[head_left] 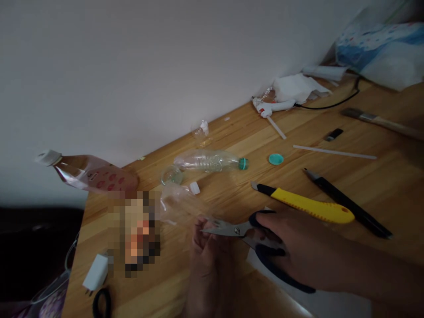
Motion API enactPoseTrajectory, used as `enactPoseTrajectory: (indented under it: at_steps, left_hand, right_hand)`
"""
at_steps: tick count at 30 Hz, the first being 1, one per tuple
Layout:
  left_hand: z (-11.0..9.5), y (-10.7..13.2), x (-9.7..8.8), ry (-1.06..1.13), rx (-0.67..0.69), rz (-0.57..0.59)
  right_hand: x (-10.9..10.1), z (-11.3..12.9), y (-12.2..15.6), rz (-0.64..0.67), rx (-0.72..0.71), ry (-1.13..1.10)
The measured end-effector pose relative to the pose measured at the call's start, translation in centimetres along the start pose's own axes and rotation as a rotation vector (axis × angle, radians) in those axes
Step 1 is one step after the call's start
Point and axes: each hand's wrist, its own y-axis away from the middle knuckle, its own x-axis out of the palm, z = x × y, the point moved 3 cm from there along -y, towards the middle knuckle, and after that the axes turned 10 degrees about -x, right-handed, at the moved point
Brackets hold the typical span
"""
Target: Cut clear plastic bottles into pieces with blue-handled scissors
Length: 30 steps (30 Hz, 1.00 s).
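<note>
My right hand (304, 251) grips a pair of scissors (228, 229) by dark blue handles, the blades pointing left. Just at the blade tips is my left hand (207, 247), its fingers closed together. What they pinch is blurred; it may be a see-through scrap. Beyond the left hand lies a cut clear plastic bottle top (175, 201) with a white cap (194, 188). Behind it, a clear bottle (208, 161) with a green neck rests on its side, and a clear round bottle piece (171, 175) sits beside it.
A yellow utility knife (311, 206) and a black pen-like tool (351, 203) lie near my right hand. Farther back are a teal cap (276, 159), a glue gun (273, 106) and a brush (380, 121). At left stand a pink-labelled bottle (99, 172) and a white charger (96, 271).
</note>
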Motion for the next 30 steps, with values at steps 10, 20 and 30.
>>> enactPoseTrajectory:
  at_steps: [10,20,30]
  left_hand:
    - [-0.2,0.3,0.2,0.051,-0.017,0.017]
    - [0.2,0.6,0.2,0.143,-0.058,-0.01]
    - [-0.4,1.1,2.1,0.103,-0.069,0.117]
  right_hand:
    - [0.1,0.3,-0.1,-0.04,-0.026,0.0]
    - [0.3,0.5,-0.2,-0.031,-0.022,-0.037]
    - [0.5,0.9,0.1,-0.013,-0.012,-0.137]
